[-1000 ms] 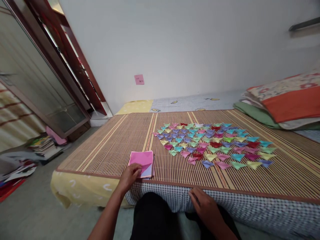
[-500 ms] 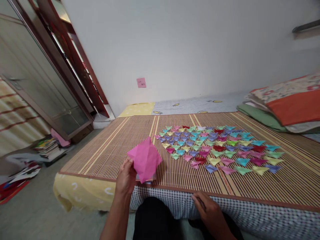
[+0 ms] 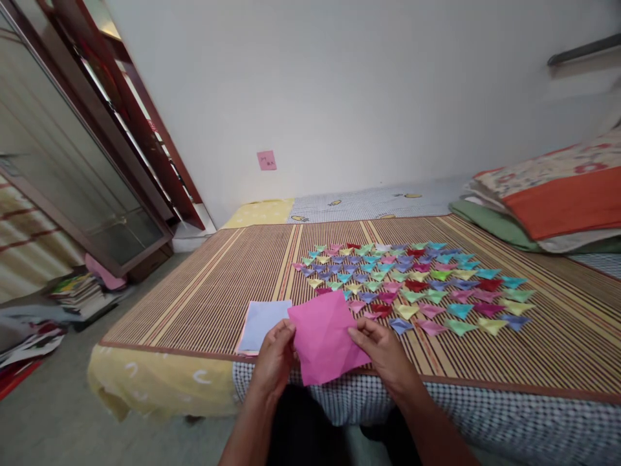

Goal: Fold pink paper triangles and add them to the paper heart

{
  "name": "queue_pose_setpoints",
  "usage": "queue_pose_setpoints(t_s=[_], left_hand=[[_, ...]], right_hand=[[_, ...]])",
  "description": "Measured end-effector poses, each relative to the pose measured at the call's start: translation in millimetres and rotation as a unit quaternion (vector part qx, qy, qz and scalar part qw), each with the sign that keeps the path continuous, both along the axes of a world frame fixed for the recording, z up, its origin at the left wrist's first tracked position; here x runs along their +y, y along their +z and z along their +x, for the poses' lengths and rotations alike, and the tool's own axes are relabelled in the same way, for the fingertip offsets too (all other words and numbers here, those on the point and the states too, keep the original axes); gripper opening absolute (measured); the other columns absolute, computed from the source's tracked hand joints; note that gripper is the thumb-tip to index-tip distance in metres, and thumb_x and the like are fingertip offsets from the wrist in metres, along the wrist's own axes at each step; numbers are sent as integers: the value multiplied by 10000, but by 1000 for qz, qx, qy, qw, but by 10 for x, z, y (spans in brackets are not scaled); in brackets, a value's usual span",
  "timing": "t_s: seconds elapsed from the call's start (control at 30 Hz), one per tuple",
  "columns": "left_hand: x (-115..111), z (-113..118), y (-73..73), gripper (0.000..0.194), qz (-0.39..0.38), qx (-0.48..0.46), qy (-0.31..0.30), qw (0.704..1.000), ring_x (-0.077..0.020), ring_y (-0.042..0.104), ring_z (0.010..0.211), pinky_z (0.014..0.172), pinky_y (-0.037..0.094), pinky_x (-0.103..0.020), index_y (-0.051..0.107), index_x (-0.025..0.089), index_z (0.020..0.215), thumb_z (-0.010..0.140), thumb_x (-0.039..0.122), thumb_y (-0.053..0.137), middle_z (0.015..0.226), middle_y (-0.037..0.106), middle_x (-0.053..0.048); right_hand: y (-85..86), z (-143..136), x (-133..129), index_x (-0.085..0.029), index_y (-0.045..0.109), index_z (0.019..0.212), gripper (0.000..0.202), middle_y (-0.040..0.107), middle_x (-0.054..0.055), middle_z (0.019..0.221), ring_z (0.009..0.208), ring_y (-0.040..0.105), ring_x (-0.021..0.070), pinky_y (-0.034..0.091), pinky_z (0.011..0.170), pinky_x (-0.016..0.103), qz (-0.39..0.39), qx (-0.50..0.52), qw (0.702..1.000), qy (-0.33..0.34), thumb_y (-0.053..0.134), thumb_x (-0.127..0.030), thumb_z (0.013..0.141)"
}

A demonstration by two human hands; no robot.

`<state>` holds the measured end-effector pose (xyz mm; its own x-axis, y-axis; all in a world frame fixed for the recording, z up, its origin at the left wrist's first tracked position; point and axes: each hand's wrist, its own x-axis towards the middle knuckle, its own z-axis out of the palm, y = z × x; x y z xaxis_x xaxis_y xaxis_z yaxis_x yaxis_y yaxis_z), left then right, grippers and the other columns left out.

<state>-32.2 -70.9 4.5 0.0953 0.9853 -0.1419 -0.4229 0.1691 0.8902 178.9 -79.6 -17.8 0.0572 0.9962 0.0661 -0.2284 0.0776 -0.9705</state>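
Observation:
A creased pink sheet of paper (image 3: 326, 340) is held up over the bed's front edge, between both hands. My left hand (image 3: 277, 355) pinches its left side, fingers closed on it. On the other side, my right hand (image 3: 381, 349) grips the right edge between thumb and fingers. Just behind my left hand, a stack of square paper (image 3: 265, 323) with a pale blue sheet on top lies on the mat. To the right, many small folded paper shapes (image 3: 412, 285) in mixed colours stand in rows.
A striped bamboo mat (image 3: 218, 278) covers the bed. Folded bedding (image 3: 563, 200) is piled at the far right. A pink note (image 3: 266, 160) sticks to the white wall. Books (image 3: 77, 291) and papers lie low at the left, near a door (image 3: 72, 149).
The pink paper has moved right, away from the paper stack, which now shows. My right hand has risen from near the bed edge and taken hold of the paper's right side.

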Motion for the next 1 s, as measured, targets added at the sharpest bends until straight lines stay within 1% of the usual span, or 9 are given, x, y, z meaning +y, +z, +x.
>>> queue_pose_setpoints(t_s=[0.13, 0.23, 0.37, 0.47, 0.53, 0.67, 0.83, 0.93, 1.0], left_hand=[[-42, -25, 1, 433, -8, 37, -43, 998, -96, 513, 514, 502, 391, -202, 645, 159, 794, 618, 444, 919, 635, 614, 30], [-63, -40, -24, 450, 9, 83, -31, 996, -73, 446, 472, 489, 335, -186, 621, 160, 729, 578, 441, 939, 563, 562, 52], [-79, -52, -33, 438, 26, 91, 10, 995, -61, 390, 482, 490, 292, -171, 592, 169, 682, 607, 450, 920, 541, 502, 77], [-102, -58, -19, 405, 39, 93, 31, 994, -63, 417, 516, 516, 317, -165, 602, 166, 677, 617, 407, 921, 568, 527, 68], [-121, -55, -14, 364, 40, 85, 35, 995, -77, 460, 539, 541, 356, -174, 640, 169, 730, 640, 398, 908, 599, 567, 55], [-151, -43, -26, 293, 43, 68, 8, 997, -121, 547, 613, 637, 444, -225, 724, 183, 881, 719, 394, 846, 692, 645, 19], [-194, -80, -16, 181, 40, 70, -25, 996, -108, 460, 571, 571, 348, -208, 725, 169, 740, 749, 341, 780, 620, 577, 23], [-221, -107, 33, 214, 98, 116, -44, 987, -113, 441, 606, 592, 354, -216, 727, 156, 722, 817, 346, 706, 644, 552, 13], [-231, -99, 65, 234, 122, 168, -35, 978, -115, 449, 616, 589, 359, -217, 707, 146, 692, 811, 346, 728, 653, 558, 6]], right_hand=[[-1, 0, -59, -186, 701, 750, 465, 669, 11, 711, 658, 578, 172, 473, 620, 268, 12, 4, 999, -49, 835, -627, 693], [-9, 19, -107, -180, 693, 726, 445, 635, 3, 676, 634, 545, 159, 454, 601, 258, 20, -7, 998, -59, 827, -604, 718], [-45, 24, -128, -179, 707, 770, 393, 634, 1, 680, 637, 557, 160, 461, 593, 255, 19, 1, 999, -51, 859, -534, 698], [-67, 7, -137, -191, 713, 808, 341, 636, -11, 667, 610, 559, 155, 471, 584, 253, 6, 24, 998, -58, 864, -474, 692], [-74, -4, -150, -198, 711, 788, 295, 636, -16, 655, 595, 555, 152, 476, 591, 257, -2, 36, 998, -59, 856, -437, 695], [-100, 12, -172, -207, 729, 783, 205, 673, 0, 696, 660, 593, 183, 484, 635, 275, -14, 51, 997, -58, 822, -372, 704], [-96, 90, -202, -201, 761, 733, 142, 710, 33, 749, 697, 589, 199, 421, 600, 258, -15, 17, 998, -62, 727, -338, 743], [-12, 122, -243, -195, 785, 758, 150, 719, 39, 760, 682, 588, 190, 422, 602, 257, -14, 6, 999, -50, 716, -328, 756], [59, 124, -269, -190, 806, 844, 212, 732, 55, 788, 696, 616, 201, 447, 608, 265, -21, 28, 999, -33, 713, -372, 787]])
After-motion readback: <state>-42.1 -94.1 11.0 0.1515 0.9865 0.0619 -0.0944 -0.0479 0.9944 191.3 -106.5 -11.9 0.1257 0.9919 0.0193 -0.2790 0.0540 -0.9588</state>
